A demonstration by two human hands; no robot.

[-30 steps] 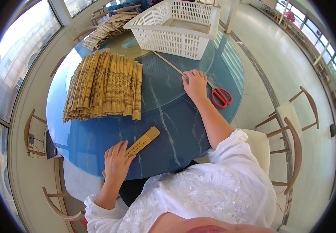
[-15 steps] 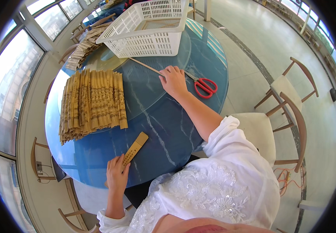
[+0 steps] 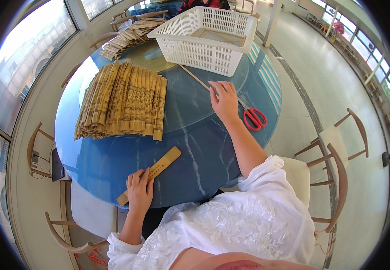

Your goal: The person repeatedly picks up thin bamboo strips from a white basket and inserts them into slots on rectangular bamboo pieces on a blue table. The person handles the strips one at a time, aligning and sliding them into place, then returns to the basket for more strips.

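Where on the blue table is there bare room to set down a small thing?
Bare patches: between the golden stack and the right hand; and between the golden strip and the right forearm. Crowded: the far side, with the white basket and another pile.

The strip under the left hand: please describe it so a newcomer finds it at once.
Find the blue table, then its near edge. The tan strip lies aslant there, under the left hand. Unlike the piled strips, it lies alone.

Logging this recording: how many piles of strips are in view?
2: the near pile on the blue table, beyond the left hand, and the paler pile farther back, left of the white basket. Others may hide behind the basket.
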